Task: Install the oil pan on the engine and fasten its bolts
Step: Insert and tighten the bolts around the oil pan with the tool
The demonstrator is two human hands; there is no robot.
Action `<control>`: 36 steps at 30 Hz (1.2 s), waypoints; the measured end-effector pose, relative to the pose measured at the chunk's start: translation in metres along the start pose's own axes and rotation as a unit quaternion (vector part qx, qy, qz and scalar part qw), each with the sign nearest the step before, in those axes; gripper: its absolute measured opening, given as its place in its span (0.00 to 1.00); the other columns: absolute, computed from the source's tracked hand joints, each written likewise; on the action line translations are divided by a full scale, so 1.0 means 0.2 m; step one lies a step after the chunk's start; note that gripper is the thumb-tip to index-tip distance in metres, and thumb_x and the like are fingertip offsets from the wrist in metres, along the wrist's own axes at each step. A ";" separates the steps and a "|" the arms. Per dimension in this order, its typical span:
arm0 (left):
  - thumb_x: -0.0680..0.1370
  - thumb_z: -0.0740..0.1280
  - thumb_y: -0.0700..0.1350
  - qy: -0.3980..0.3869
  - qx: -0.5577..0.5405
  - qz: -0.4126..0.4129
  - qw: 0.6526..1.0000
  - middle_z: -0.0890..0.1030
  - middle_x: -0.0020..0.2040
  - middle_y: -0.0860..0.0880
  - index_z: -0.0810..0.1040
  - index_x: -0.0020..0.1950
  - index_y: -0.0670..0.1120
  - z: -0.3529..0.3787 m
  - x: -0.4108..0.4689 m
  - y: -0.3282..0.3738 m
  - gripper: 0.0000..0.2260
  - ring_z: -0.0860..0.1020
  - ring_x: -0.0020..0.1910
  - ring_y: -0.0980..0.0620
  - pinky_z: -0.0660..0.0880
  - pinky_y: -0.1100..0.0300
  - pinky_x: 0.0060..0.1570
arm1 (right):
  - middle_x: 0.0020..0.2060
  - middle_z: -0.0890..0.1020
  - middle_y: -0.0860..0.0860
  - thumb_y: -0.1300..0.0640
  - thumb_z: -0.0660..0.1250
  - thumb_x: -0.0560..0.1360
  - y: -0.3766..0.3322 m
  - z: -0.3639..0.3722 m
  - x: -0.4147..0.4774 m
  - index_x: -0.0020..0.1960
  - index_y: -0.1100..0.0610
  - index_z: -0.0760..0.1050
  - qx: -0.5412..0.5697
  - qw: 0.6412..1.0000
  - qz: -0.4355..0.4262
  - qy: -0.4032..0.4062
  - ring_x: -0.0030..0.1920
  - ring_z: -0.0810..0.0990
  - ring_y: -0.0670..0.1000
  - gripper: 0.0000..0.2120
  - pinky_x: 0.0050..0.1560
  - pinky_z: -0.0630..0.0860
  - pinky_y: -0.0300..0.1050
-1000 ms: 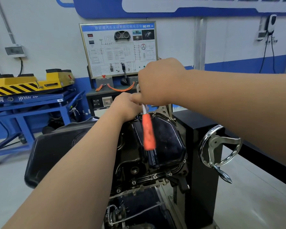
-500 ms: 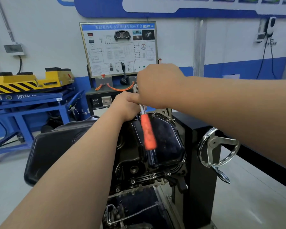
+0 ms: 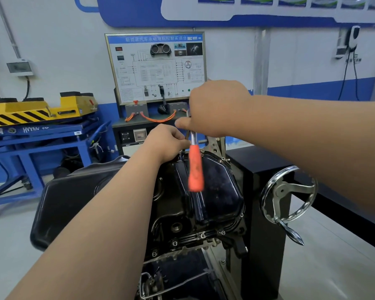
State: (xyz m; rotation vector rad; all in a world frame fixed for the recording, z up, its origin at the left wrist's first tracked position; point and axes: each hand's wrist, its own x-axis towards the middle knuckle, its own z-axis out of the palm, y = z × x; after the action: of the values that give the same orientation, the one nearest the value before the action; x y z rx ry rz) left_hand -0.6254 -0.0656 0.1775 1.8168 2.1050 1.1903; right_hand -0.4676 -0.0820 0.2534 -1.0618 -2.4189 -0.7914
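Two bare hands meet above the far rim of a black pan [image 3: 214,187], seen from the person's own head. The pan sits seated on the engine [image 3: 173,276], which is held in a black stand [image 3: 262,213] with a chrome handwheel [image 3: 288,195] on its right side. The right hand [image 3: 217,109] is closed in a fist around the top of a ratchet [image 3: 195,169], whose orange handle hangs down over the pan, slightly blurred. The left hand [image 3: 167,141] is just below and touching it, fingers curled in at the tool's metal shaft near the rim, apparently pinching it to steady it; the tip and whatever it sits on are hidden behind the fingers. Several bolts [image 3: 201,235] already stand in their holes along the near rim, and a few show on the right rim. Judging by this, the pan is in place and fastening is under way, with a bolt at the far rim being driven. The next move likely calls for keeping the shaft square to the rim while the right hand turns, then seating the socket on the next bolt around the edge. Behind stands a wiring board [image 3: 156,68] against a blue and white wall.
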 end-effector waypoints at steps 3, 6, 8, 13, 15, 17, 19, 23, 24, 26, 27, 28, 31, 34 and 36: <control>0.70 0.75 0.48 0.001 0.008 0.005 1.000 0.77 0.33 0.52 0.77 0.35 0.49 0.01 0.00 -0.01 0.09 0.73 0.33 0.53 0.69 0.60 0.34 | 0.29 0.67 0.49 0.45 0.61 0.76 0.04 -0.01 -0.01 0.34 0.55 0.66 -0.072 0.993 -0.095 0.013 0.28 0.67 0.51 0.18 0.27 0.60 0.40; 0.70 0.75 0.49 0.017 0.032 0.003 0.999 0.77 0.33 0.54 0.77 0.35 0.52 0.01 0.00 0.00 0.09 0.73 0.33 0.56 0.67 0.61 0.32 | 0.38 0.74 0.52 0.56 0.61 0.76 0.10 -0.04 0.00 0.48 0.53 0.68 -0.129 0.971 -0.201 0.012 0.39 0.76 0.57 0.02 0.36 0.74 0.49; 0.69 0.75 0.50 0.015 0.054 0.010 0.998 0.78 0.35 0.54 0.77 0.35 0.52 0.01 -0.01 0.01 0.08 0.75 0.34 0.56 0.67 0.62 0.32 | 0.41 0.75 0.53 0.59 0.62 0.75 0.11 -0.03 0.01 0.55 0.53 0.68 -0.134 0.967 -0.218 -0.001 0.41 0.75 0.58 0.10 0.42 0.76 0.52; 0.70 0.73 0.56 0.064 0.122 0.023 0.990 0.79 0.36 0.53 0.79 0.38 0.49 0.00 -0.07 0.07 0.12 0.76 0.37 0.55 0.68 0.60 0.33 | 0.28 0.65 0.50 0.47 0.60 0.77 0.05 -0.04 -0.01 0.34 0.55 0.67 -0.105 0.982 -0.154 0.033 0.26 0.64 0.51 0.17 0.27 0.62 0.41; 0.71 0.70 0.55 0.090 0.159 0.041 0.982 0.80 0.37 0.51 0.79 0.39 0.48 0.00 -0.10 0.10 0.10 0.78 0.39 0.50 0.72 0.58 0.36 | 0.28 0.66 0.50 0.39 0.55 0.77 0.04 -0.03 -0.02 0.30 0.53 0.60 -0.057 0.994 -0.090 0.019 0.27 0.65 0.51 0.23 0.29 0.61 0.42; 0.72 0.68 0.52 0.113 0.195 0.056 0.973 0.80 0.38 0.48 0.75 0.36 0.49 0.01 -0.15 0.11 0.09 0.78 0.40 0.45 0.74 0.56 0.38 | 0.29 0.66 0.50 0.37 0.52 0.77 0.01 -0.02 -0.04 0.30 0.53 0.60 -0.028 0.997 -0.064 0.026 0.29 0.65 0.51 0.25 0.29 0.61 0.42; 0.73 0.66 0.50 0.147 0.200 0.076 0.966 0.79 0.36 0.46 0.72 0.32 0.49 0.02 -0.17 0.12 0.11 0.77 0.39 0.43 0.73 0.56 0.36 | 0.29 0.66 0.50 0.39 0.53 0.77 0.00 -0.01 -0.05 0.30 0.54 0.60 -0.019 0.997 -0.070 0.032 0.29 0.66 0.51 0.24 0.31 0.65 0.43; 0.73 0.64 0.54 0.139 0.180 0.068 0.971 0.77 0.33 0.48 0.73 0.36 0.45 0.01 -0.17 0.13 0.13 0.76 0.36 0.44 0.75 0.52 0.36 | 0.30 0.66 0.50 0.45 0.57 0.76 0.01 -0.04 -0.03 0.31 0.54 0.61 -0.035 0.995 -0.092 0.014 0.29 0.66 0.51 0.19 0.29 0.62 0.42; 0.73 0.64 0.53 0.130 0.169 0.067 0.975 0.75 0.31 0.48 0.71 0.34 0.45 0.01 -0.17 0.12 0.13 0.76 0.35 0.43 0.75 0.52 0.35 | 0.30 0.66 0.50 0.45 0.57 0.77 0.01 -0.05 -0.03 0.31 0.54 0.61 -0.036 0.995 -0.096 0.009 0.28 0.65 0.50 0.19 0.28 0.59 0.41; 0.72 0.65 0.50 0.121 0.135 0.068 0.981 0.72 0.27 0.51 0.66 0.30 0.47 0.00 -0.16 0.11 0.14 0.75 0.34 0.43 0.72 0.52 0.33 | 0.30 0.65 0.50 0.46 0.57 0.77 0.02 -0.05 -0.02 0.31 0.54 0.61 -0.047 0.992 -0.114 -0.002 0.28 0.64 0.50 0.19 0.27 0.58 0.41; 0.72 0.66 0.49 0.120 0.118 0.070 0.983 0.71 0.27 0.52 0.66 0.29 0.49 0.00 -0.15 0.10 0.14 0.74 0.33 0.45 0.70 0.54 0.32 | 0.30 0.65 0.50 0.48 0.58 0.78 0.02 -0.05 -0.02 0.32 0.55 0.62 -0.057 0.989 -0.139 0.001 0.29 0.65 0.50 0.18 0.27 0.58 0.41; 0.73 0.67 0.48 0.118 0.104 0.071 0.985 0.72 0.28 0.54 0.67 0.30 0.50 0.00 -0.15 0.09 0.14 0.74 0.33 0.47 0.70 0.56 0.32 | 0.30 0.65 0.49 0.52 0.58 0.78 0.03 -0.06 -0.01 0.35 0.56 0.65 -0.071 0.982 -0.174 0.009 0.31 0.67 0.51 0.15 0.28 0.59 0.42; 0.74 0.71 0.47 0.101 0.080 0.081 0.988 0.79 0.36 0.54 0.77 0.38 0.49 0.00 -0.15 0.08 0.06 0.77 0.39 0.52 0.73 0.58 0.42 | 0.39 0.75 0.52 0.62 0.58 0.76 0.06 -0.09 0.01 0.48 0.55 0.68 -0.120 0.957 -0.264 0.026 0.48 0.72 0.55 0.04 0.35 0.65 0.47; 0.74 0.70 0.46 0.095 0.081 0.098 0.987 0.81 0.41 0.51 0.80 0.43 0.48 0.01 -0.16 0.08 0.02 0.78 0.43 0.52 0.74 0.58 0.45 | 0.38 0.76 0.52 0.60 0.58 0.77 0.07 -0.10 0.02 0.40 0.55 0.63 -0.128 0.955 -0.267 0.029 0.44 0.74 0.55 0.08 0.44 0.69 0.50; 0.75 0.68 0.47 0.078 0.059 0.091 0.991 0.80 0.38 0.53 0.76 0.40 0.51 0.01 -0.16 0.08 0.04 0.78 0.41 0.53 0.73 0.58 0.41 | 0.30 0.69 0.50 0.52 0.58 0.78 0.08 -0.08 0.03 0.32 0.56 0.61 -0.128 0.966 -0.223 0.015 0.30 0.69 0.52 0.18 0.38 0.69 0.46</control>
State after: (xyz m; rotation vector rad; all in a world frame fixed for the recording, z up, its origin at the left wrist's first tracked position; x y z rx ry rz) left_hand -0.6040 -0.0935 0.1737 2.0704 2.1738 1.3137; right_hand -0.4576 -0.0805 0.2739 -0.5768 -2.6153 -1.2824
